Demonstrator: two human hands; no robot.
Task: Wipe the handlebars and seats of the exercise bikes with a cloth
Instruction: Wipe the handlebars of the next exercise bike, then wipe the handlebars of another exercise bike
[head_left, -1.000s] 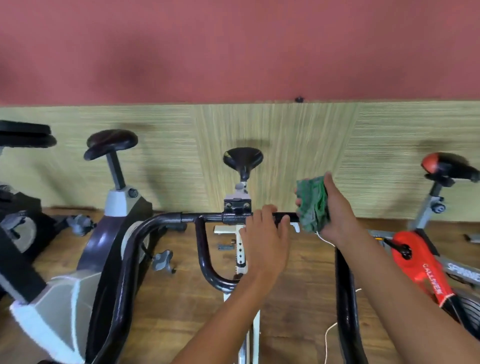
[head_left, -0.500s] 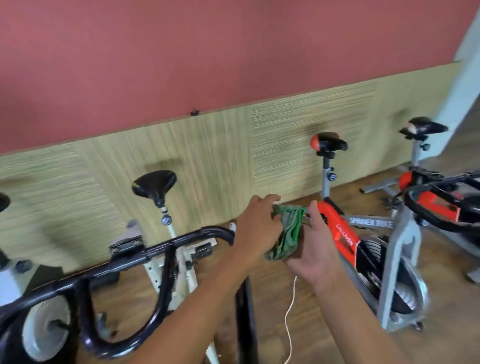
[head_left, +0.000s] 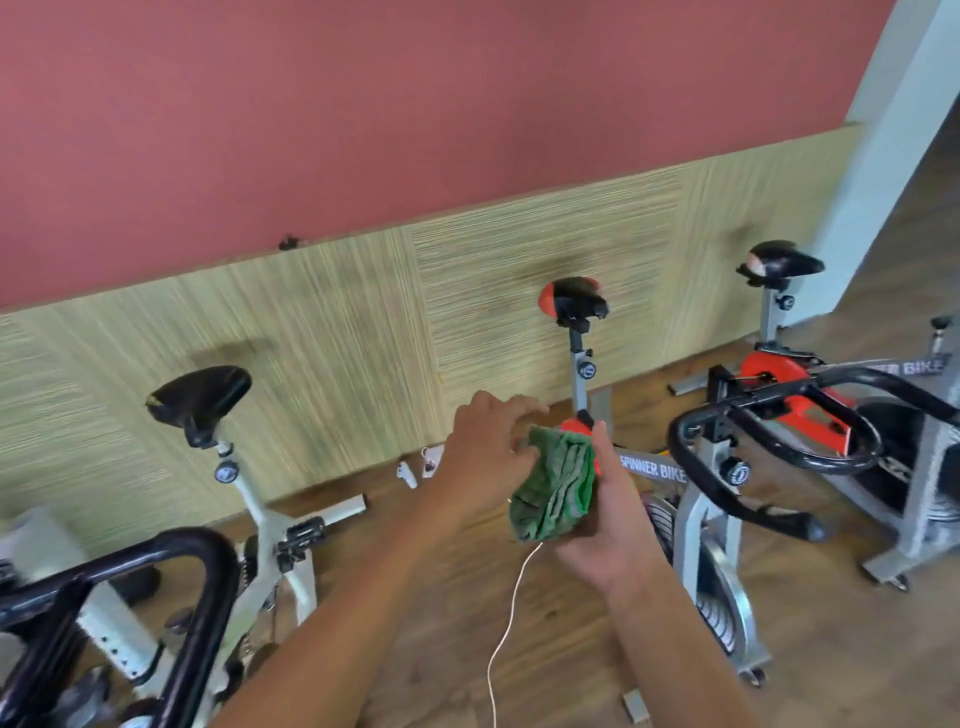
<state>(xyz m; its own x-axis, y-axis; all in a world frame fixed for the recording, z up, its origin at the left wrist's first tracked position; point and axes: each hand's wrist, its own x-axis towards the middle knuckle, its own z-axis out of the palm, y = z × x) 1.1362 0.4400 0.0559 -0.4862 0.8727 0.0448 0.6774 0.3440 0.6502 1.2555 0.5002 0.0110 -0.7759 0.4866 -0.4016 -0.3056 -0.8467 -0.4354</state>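
Note:
A bunched green cloth lies in my right hand, whose palm cups it with the thumb up along its right side. My left hand is at the cloth's left edge, fingers loosely bent and touching the fabric. Both hands hang in mid-air between bikes. At lower left are the white bike's black handlebar and black seat. To the right is the red spinner bike's black handlebar, with its red-and-black seat behind my hands.
A third bike with a black seat stands at the far right. A thin white cord dangles from my hands over the wooden floor. A straw-textured wall panel runs behind the bikes.
My view has swung right, away from the white bike's handlebar. My left hand let go of that bar and came to the cloth, which my right hand has lowered.

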